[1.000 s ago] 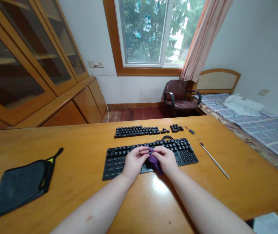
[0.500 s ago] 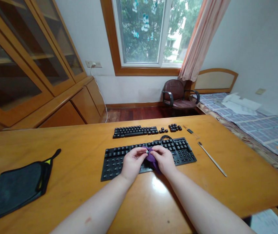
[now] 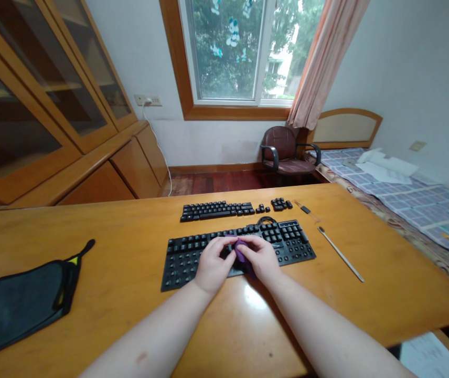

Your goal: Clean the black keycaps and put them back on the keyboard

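My left hand (image 3: 213, 263) and my right hand (image 3: 262, 257) meet over the near middle of a black keyboard (image 3: 193, 257). A purple cloth (image 3: 242, 255) is bunched in the fingers of my right hand and hangs down below them. My left fingertips pinch at the same spot, on a small keycap that the cloth and fingers now cover. Part of the keyboard, mostly its lower rows, has bare switches. Its back row and some keys at the right carry caps. Behind the keyboard, loose black keycaps (image 3: 216, 211) lie set out in rows.
A grey brush (image 3: 341, 254) lies right of the keyboard, with a wire keycap puller (image 3: 305, 209) behind it. A dark cloth pouch (image 3: 28, 291) rests on the left of the wooden table (image 3: 122, 273). Beyond stand a chair (image 3: 281, 149) and a bed (image 3: 401, 181).
The keycap that showed between my fingertips is now covered by the purple cloth and fingers. My right fingers have shifted slightly left over it. The view has moved a little.
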A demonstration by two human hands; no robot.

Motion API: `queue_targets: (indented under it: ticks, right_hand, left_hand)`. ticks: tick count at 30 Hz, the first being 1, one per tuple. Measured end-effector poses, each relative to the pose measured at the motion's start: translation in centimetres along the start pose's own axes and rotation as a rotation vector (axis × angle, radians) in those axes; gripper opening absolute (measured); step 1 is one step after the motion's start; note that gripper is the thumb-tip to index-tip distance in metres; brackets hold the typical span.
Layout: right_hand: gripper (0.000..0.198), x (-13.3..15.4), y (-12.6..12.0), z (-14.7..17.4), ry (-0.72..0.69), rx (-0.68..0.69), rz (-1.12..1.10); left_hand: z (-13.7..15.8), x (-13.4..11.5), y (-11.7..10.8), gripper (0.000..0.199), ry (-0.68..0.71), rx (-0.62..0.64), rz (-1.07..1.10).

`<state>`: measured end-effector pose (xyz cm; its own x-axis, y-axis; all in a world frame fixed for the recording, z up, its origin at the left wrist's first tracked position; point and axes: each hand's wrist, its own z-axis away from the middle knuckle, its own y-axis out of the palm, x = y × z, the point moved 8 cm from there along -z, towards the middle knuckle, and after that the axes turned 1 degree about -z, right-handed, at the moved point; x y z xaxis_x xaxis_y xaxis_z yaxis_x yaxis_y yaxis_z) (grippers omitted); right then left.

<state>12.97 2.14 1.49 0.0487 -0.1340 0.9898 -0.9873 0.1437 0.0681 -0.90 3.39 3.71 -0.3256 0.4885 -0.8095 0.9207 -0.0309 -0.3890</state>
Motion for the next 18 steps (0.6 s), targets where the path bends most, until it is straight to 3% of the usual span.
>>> queue_targets:
  ticks: [10, 18]
  right_hand:
    - [0.021, -0.5, -0.5, -0.1, 0.088, -0.014, 0.043]
    - [0.020, -0.6, -0.6, -0.3, 0.114, 0.002, 0.022]
  left_hand:
    - [0.2, -2.1, 0.2, 0.026, 0.179, 0.077, -0.168]
    - [0.3, -0.7, 0.3, 0.025, 0.067, 0.068, -0.156]
